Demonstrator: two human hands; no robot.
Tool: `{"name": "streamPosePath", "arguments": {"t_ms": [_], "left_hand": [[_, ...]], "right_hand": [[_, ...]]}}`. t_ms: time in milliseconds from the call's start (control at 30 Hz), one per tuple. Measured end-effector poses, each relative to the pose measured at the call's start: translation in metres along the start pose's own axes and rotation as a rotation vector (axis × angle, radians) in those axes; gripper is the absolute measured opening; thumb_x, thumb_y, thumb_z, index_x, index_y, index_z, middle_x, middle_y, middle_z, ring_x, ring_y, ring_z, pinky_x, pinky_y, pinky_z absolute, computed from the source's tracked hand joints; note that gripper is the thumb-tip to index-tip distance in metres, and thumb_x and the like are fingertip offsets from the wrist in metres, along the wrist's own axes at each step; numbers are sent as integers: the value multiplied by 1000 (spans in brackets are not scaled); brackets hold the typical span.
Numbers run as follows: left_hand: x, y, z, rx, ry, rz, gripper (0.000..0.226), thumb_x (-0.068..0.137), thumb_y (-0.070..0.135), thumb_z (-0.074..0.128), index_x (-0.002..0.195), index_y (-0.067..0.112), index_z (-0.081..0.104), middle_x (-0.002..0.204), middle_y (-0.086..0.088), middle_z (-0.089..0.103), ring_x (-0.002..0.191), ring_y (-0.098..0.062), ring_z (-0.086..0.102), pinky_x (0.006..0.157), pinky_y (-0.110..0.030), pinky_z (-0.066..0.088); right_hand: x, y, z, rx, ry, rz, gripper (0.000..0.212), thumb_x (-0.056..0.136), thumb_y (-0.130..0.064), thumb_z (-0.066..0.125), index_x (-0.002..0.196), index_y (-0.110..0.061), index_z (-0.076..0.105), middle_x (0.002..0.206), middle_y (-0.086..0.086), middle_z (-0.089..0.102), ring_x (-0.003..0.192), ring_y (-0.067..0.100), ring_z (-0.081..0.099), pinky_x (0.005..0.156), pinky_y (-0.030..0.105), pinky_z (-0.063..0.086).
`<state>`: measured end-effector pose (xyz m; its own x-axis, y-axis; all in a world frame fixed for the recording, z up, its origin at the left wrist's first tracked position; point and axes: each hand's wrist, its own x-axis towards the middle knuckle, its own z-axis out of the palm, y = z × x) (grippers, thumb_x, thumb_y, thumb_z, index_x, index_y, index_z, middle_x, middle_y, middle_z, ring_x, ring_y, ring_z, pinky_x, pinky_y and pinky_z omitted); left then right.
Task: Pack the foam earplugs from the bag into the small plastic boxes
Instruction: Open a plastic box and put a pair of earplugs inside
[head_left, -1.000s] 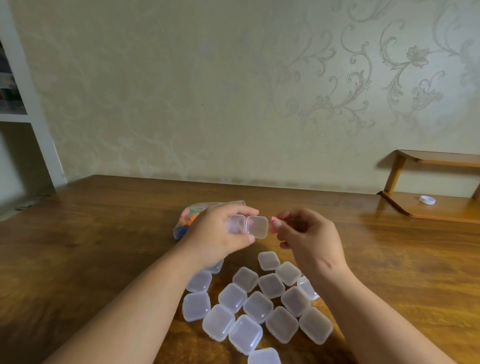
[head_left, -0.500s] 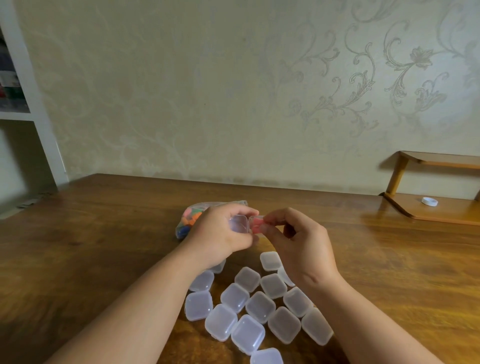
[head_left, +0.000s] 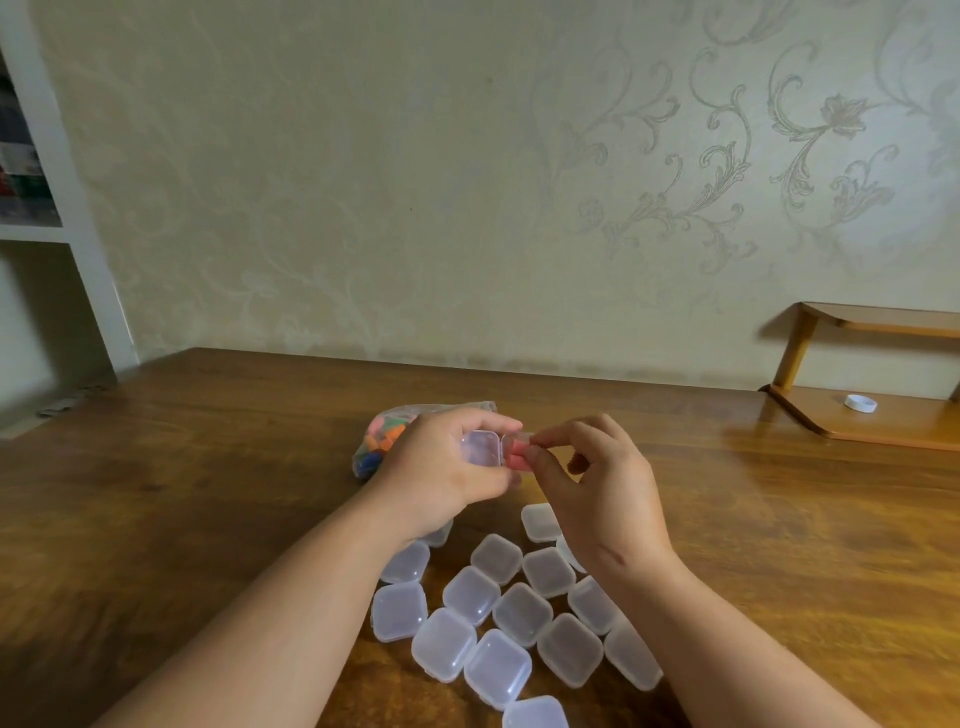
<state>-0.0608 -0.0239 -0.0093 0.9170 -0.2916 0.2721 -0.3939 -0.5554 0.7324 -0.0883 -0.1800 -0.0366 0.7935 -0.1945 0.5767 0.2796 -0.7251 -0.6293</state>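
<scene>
Open box: a small clear plastic box (head_left: 480, 448) is held up above the surface, hinged open, with its two halves lying side by side.
Left hand: the left hand (head_left: 436, 467) is wrapped round the open box, fingers curled over its top edge and thumb beneath, so the box is firmly grasped.
Pink earplug: a pink earplug (head_left: 514, 456) is seen inside the right half of the open box.
Right hand: the right hand (head_left: 602, 493) is brought up against that right half. The pink earplug is pinched between thumb tip and forefinger tip, and the other fingers are curled loosely behind.
Bag: a clear bag (head_left: 376, 441) filled with orange, green and blue earplugs is laid on the surface just behind the left hand and is partly hidden by it.
Closed boxes: a cluster of closed boxes (head_left: 522, 613) is spread on the surface beneath both wrists, most of them touching. A few are partly covered by the forearms.
Surface: a dark brown wooden surface (head_left: 208, 493) is pushed against the wall.
Small shelf: a low wooden shelf (head_left: 883, 431) is set at the far right, and a white round cap (head_left: 860, 403) is placed on its lower board.
Wall: pale wallpaper (head_left: 467, 208) is patterned with scrolls and flowers.
Bookcase: a white bookcase (head_left: 78, 234) is seen at the left edge.
</scene>
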Motion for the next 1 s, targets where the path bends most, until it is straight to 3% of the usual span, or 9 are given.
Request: {"name": "streamPosePath", "arguments": {"t_ms": [133,233,300,367,467,600,700,833,1000], "left_hand": [[-1,2,-1,-16,-29,11,53,87,24,76,132,43,56,117,24,51,81,34,26,60,11,28],[0,-1,0,-139,-26,2,70,91,28,71,145,49,32,125,12,57,106,8,47,67,8,32],[2,-2,0,-364,0,-35,52,100,30,56,143,48,33,130,1,59,115,-9,58,88,-8,44],[6,-4,0,-558,39,-73,28,106,20,42,126,37,51,128,-11,64,108,-19,68,88,-31,59],[9,-7,1,-606,-29,-91,28,104,8,44,110,22,67,114,-10,72,101,-21,73,91,-43,59],[3,-4,4,-448,-41,-38,31,98,11,59,104,39,71,104,20,69,100,-3,68,83,-22,59],[6,-9,3,-372,0,-20,35,94,14,67,113,43,64,112,18,70,93,11,65,75,-14,55],[8,-12,2,-357,2,-6,37,88,21,73,120,35,63,109,11,73,94,1,70,76,-17,57],[12,-15,2,-530,114,-47,18,99,18,59,108,30,69,101,5,74,94,-9,72,79,-26,60]], "right_hand": [[1,-6,-6,307,-103,300,27,83,-37,73,98,-28,53,83,-9,71,71,4,67,60,16,51],[1,-9,-10,478,-135,385,30,82,-27,74,105,-24,55,82,-2,74,70,7,71,62,21,58],[2,-8,-11,521,-104,412,27,82,-24,76,105,-20,61,83,0,74,70,9,72,63,22,59],[3,-5,-11,535,-83,438,25,81,-25,77,102,-18,67,82,-1,75,70,10,72,65,24,60],[2,-4,-11,563,-75,454,21,78,-27,79,96,-19,70,78,-2,75,71,12,72,68,28,61],[1,-4,-12,595,-84,447,15,83,-24,75,96,-19,71,80,0,75,76,16,72,69,28,61],[-1,-8,-14,762,-130,426,21,94,-31,58,97,-17,73,86,4,76,82,19,72,74,30,60],[-2,-12,-14,696,-202,388,32,81,-46,64,99,-21,72,86,-2,76,82,14,72,72,26,60],[4,-9,-14,492,-109,457,18,81,-27,76,96,-20,70,80,-3,74,70,9,72,72,28,60]]}}
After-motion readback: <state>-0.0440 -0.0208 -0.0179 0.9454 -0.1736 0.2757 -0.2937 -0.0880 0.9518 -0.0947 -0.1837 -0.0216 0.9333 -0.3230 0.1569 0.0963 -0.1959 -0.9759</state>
